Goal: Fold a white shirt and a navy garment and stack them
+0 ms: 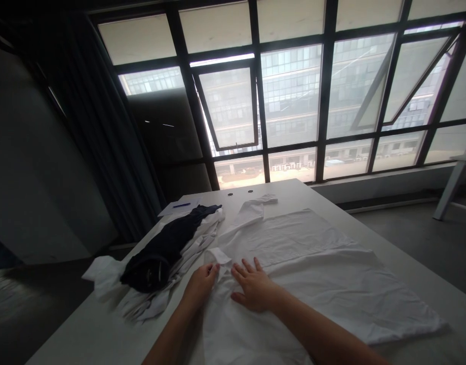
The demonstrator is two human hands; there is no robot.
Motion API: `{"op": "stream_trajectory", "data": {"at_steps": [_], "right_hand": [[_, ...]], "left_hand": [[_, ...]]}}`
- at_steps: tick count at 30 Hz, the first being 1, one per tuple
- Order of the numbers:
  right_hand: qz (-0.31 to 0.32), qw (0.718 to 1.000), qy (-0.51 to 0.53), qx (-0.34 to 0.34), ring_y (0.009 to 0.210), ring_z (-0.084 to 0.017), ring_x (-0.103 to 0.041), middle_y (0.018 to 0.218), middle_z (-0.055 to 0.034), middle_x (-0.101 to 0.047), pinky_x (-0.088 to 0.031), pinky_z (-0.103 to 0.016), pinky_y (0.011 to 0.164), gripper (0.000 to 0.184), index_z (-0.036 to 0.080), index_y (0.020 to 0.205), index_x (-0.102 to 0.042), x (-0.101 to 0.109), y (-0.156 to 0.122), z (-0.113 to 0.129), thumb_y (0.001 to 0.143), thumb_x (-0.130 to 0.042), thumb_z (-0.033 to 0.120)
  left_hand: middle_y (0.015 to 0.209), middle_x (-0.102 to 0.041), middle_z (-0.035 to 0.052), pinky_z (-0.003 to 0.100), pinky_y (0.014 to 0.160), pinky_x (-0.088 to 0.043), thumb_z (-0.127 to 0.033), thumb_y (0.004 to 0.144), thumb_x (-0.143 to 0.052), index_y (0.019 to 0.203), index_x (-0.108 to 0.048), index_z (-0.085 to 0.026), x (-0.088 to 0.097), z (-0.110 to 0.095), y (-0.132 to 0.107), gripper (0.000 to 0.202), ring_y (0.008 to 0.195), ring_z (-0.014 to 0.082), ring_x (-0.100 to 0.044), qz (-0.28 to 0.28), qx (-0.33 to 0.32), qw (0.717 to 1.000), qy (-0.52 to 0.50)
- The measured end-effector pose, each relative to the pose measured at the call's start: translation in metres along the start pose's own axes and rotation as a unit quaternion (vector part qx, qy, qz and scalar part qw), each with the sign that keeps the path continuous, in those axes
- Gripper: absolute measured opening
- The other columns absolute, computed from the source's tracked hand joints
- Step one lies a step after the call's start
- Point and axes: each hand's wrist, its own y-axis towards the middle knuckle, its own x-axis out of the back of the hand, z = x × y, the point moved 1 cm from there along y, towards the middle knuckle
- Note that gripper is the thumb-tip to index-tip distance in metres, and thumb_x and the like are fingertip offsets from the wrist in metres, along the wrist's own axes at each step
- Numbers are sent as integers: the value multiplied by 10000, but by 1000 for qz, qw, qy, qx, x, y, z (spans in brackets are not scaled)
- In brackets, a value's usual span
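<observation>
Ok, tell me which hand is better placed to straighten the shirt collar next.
Probably left. The left hand has its grip closed on the collar, while the right hand lies flat and open on the white shirt beside it, pressing the cloth down.

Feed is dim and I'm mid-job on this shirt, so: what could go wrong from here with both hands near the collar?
1. The left hand seems to pinch the collar while the right hand presses flat on the white shirt; a tug could wrinkle the flat cloth.
2. The pile of white garments under the dark garment overhangs the table edge beside the left hand; a nudge may slide it off.
</observation>
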Motion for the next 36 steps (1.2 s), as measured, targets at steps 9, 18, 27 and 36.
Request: {"op": "stream_trajectory", "data": {"at_steps": [9, 18, 27, 36], "right_hand": [[-12, 1000, -4, -28, 1542, -338, -40, 1684, -107, -61, 58, -610, 1202, 926, 215, 1617, -134, -12, 7, -8, 902, -328, 770], [-4, 999, -9, -39, 1544, -324, -32, 1669, -171, -119, 50, -543, 1223, 994, 112, 1607, -165, -9, 4, -13, 894, -305, 791], [-14, 995, -53, -83, 1545, -306, -44, 1672, -112, -100, 13, -543, 1237, 881, 181, 1612, -161, 34, -91, -91, 945, -241, 751], [-83, 981, -127, -125, 1541, -339, -29, 1669, -96, -138, 77, -611, 1207, 681, 183, 1588, -278, 29, -128, -109, 1004, -310, 532]], "left_hand": [[715, -670, 19, 250, 614, -408, -608, 947, -468, 775, -681, -161, 7, 12, -11, 524, 679, 196, -588, -19, -41, 991, -123], [798, -728, 21, 267, 668, -463, -551, 955, -504, 935, -694, -193, 8, 20, -19, 405, 724, 218, -647, -72, -69, 993, -70], [653, -634, -22, 273, 581, -427, -543, 986, -438, 1029, -663, -206, 13, 37, -7, 407, 572, 190, -587, -103, -86, 990, 48], [1240, -664, 86, 425, 1050, -425, -427, 1039, -376, 1271, -615, -269, -25, -66, -35, 369, 1146, 262, -605, -25, -248, 953, 172]]}}
